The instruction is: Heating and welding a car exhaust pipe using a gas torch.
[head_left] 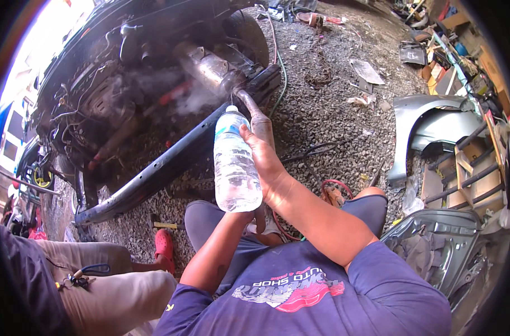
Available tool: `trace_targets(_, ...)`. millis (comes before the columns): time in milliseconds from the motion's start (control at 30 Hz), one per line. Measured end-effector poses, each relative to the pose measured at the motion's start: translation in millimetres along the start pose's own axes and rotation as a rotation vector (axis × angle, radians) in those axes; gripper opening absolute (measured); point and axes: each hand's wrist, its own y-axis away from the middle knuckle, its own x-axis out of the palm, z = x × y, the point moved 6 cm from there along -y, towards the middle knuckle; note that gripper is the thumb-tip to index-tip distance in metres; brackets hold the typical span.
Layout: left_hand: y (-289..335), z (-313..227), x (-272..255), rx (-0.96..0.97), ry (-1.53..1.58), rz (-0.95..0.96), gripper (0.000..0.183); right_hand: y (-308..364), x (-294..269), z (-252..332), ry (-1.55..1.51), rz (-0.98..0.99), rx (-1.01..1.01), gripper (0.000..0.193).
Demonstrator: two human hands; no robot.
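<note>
My right hand (260,154) is closed around the upper part of a clear plastic water bottle (235,176) with a blue label. The bottle stands tilted, its top pointing at the joint of an exhaust pipe (260,126). A thin line, seemingly water, runs from the bottle's top to that joint. White smoke or steam drifts beside the muffler-like metal canister (210,67) joined to the pipe. My left hand (239,217) is behind the bottle's base, near the lower end of the pipe; its fingers are hidden.
A dark bumper beam (154,176) slants in front of the opened vehicle (115,84). Another person's leg (109,274) and red clog (165,250) are at the left, near a hammer (168,225). Hoses (283,84) cross the gravel. A silver fender (403,134) lies right.
</note>
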Motion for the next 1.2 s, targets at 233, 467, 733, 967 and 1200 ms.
trace_targets(233,0,0,-1,0.004,0.007,-0.001,0.044,5,-3,-16,-0.168,-0.031,0.214,0.05)
trace_targets(467,-5,-1,0,0.02,0.005,0.002,0.044,9,0,-5,-0.16,-0.053,0.171,0.044)
trace_targets(733,-8,0,1,0.027,0.012,0.003,0.044,7,-1,-4,-0.1,-0.09,0.128,0.042)
trace_targets(967,-8,-1,0,0.028,-0.001,0.003,0.044,7,8,17,0.208,0.0,-0.264,0.044)
trace_targets(1200,-7,-1,-4,0.029,-0.004,-0.002,0.044,6,-2,-2,0.049,-0.046,-0.067,0.044)
